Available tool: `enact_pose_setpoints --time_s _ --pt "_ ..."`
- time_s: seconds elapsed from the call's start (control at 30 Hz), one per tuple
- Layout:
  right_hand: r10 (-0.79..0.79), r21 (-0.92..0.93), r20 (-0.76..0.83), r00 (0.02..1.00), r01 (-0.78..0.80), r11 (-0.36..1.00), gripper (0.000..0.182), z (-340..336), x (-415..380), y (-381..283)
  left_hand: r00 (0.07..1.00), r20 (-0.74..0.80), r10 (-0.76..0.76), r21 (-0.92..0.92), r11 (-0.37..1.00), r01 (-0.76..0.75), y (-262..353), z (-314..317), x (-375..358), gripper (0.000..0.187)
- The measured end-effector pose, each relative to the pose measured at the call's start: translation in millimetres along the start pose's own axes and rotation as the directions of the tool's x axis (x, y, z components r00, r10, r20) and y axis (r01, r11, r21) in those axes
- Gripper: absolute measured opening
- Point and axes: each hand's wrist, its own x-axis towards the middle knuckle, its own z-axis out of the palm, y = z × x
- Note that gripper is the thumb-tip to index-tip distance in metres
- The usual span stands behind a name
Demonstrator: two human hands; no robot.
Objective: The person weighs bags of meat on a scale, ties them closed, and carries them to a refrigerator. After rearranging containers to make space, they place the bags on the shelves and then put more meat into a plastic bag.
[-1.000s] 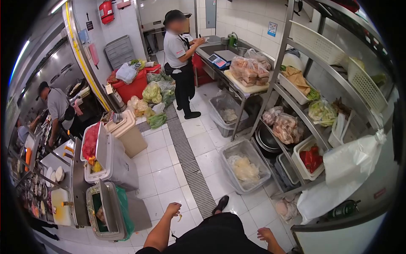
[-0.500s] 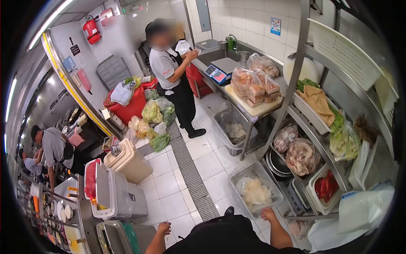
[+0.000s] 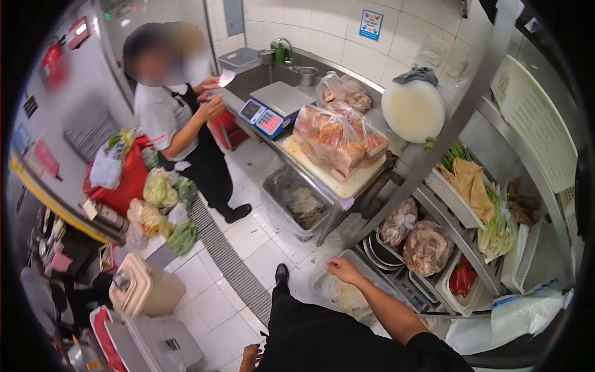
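Observation:
My right hand (image 3: pixel 344 271) is held out over a clear plastic tub (image 3: pixel 387 285) on the floor, its loosely bent fingers holding nothing. At the bottom edge, my left hand (image 3: pixel 250 354) hangs by my dark clothing, partly cut off, empty and with slack fingers. Pale contents in clear plastic (image 3: pixel 344 296) lie in the tub. Ahead, bagged meat (image 3: pixel 331 139) rests on a white cutting board (image 3: pixel 359 183) on the steel counter, right of a digital scale (image 3: pixel 268 119). Neither hand touches any of these.
A co-worker (image 3: pixel 170 118) stands by the sink (image 3: pixel 254 80) with a paper slip. A second tub (image 3: pixel 297 198) sits under the counter. Shelving (image 3: pixel 458 223) with bagged meat and vegetables is at right. Bagged greens (image 3: pixel 181 237) and lidded bins (image 3: pixel 149 288) stand left.
The view has turned right and come nearer the counter. My right hand has moved up and left over the tub; my left hand sits lower in view. A dark shoe is now further forward.

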Motion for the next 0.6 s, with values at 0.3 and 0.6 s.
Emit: enact_pose_setpoints --time_s 0.3,0.6 --pt "-0.262 -0.227 -0.642 0.721 0.148 0.963 0.021 -180.9 128.6 -235.9 0.978 -0.026 0.209 -0.301 0.931 -0.207 288.9 -151.5 134.8 0.025" --pt "-0.22 -0.213 -0.738 0.638 0.089 0.973 0.026 -263.5 159.1 -319.5 0.977 -0.02 0.21 -0.102 0.972 -0.211 444.0 -178.0 145.3 0.033"
